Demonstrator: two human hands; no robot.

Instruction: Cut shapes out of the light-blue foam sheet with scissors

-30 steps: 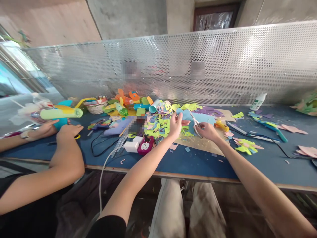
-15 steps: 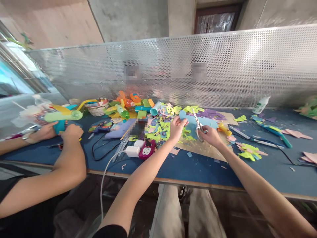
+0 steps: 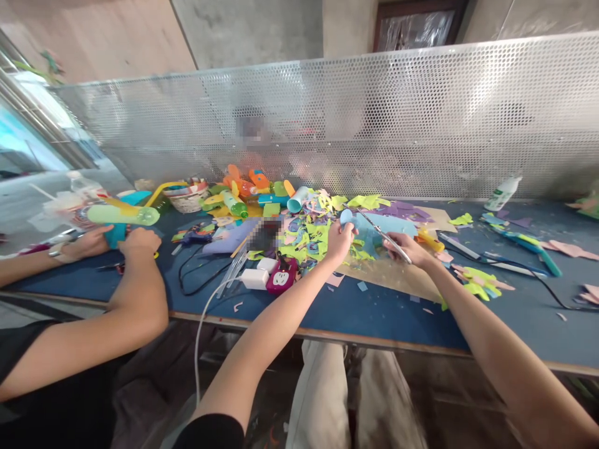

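My left hand (image 3: 341, 242) is closed on a piece of light blue paper (image 3: 347, 216), whose rounded end sticks up above the fingertips. In my right hand (image 3: 407, 248) is a pair of scissors (image 3: 380, 232), seen nearly edge-on, blades pointing up and left toward the held paper. Whether the blades touch the paper is hard to see. Behind the scissors spreads more light blue paper (image 3: 395, 226); I cannot tell if it joins the held piece. Lime-green paper scraps (image 3: 311, 240) lie heaped beside my left hand, and brown paper (image 3: 402, 279) lies beneath my right.
A co-worker's hands (image 3: 140, 243) hold a blue piece at left, near a green bottle craft (image 3: 124, 215). A magenta power adapter (image 3: 283, 274) with white plugs sits left of my forearm. A glue gun (image 3: 428, 240), glue bottle (image 3: 503, 193) and perforated metal screen (image 3: 299, 125) are beyond.
The scissors have turned from showing their flat side to nearly edge-on, blades now slanting left. My left hand keeps its hold on the blue paper. The whole view has shifted slightly.
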